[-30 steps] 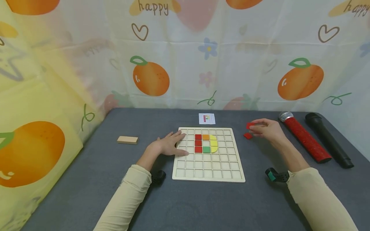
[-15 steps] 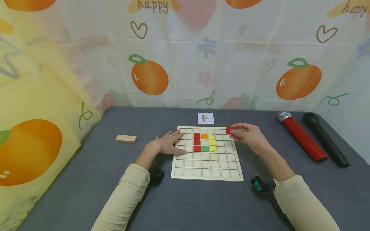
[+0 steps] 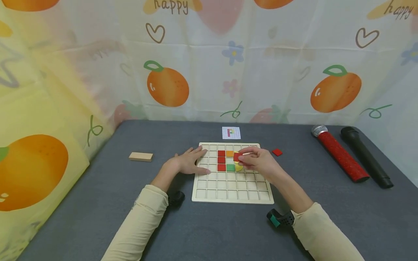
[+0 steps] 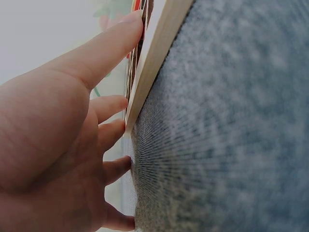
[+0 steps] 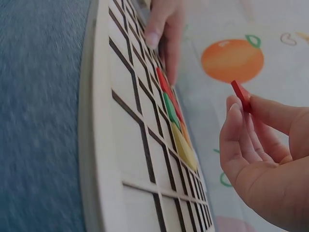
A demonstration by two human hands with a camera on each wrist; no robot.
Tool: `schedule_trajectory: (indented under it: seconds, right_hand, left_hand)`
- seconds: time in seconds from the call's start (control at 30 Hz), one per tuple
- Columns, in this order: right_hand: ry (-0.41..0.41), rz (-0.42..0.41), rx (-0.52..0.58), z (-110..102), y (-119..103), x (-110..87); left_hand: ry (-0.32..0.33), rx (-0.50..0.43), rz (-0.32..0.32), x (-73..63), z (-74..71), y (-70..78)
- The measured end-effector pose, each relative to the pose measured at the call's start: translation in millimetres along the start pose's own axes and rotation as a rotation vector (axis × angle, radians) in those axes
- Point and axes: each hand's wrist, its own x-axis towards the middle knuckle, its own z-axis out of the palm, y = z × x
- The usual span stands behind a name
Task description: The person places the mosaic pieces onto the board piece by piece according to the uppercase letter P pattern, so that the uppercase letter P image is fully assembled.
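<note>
Pinched between the thumb and fingers of my right hand is a small red square tile, shown edge-on in the right wrist view. That hand is over the white gridded board and partly covers the yellow pieces. Beside these, the grid holds a column of red tiles, an orange tile and a green tile. My left hand rests with spread fingers on the board's left edge; its thumb and fingertips touch the wooden rim in the left wrist view.
Another red tile lies on the grey table right of the board. Behind the board is a small printed card. A wooden block lies at left, a red microphone and a black microphone at right.
My right hand has carried the red tile leftward from the table beside the board to above the coloured pieces. The other red tile stays on the table. My left hand keeps its place.
</note>
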Motion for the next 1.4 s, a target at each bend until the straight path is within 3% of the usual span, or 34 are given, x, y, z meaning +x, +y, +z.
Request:
schedule_trajectory:
  seconds: [0.4,0.57,0.87,1.4]
  right_hand:
    - [-0.077,0.005,0.038,28.8,4.5,2.9]
    - [-0.076,0.031,0.05,33.5,9.8,3.9]
    - [-0.118,-0.015,0.013,39.7,22.5,5.1]
    - [0.008,-0.015,-0.221,46.7,27.0,7.6]
  left_hand:
    - [-0.004,-0.013,-0.009,0.3,-0.7,1.8]
    - [0.003,-0.009,-0.014,1.6,-0.5,2.6]
    - [0.008,-0.011,-0.014,3.0,3.4,-0.9]
    - [0.009,-0.012,0.004,2.7,1.5,-2.0]
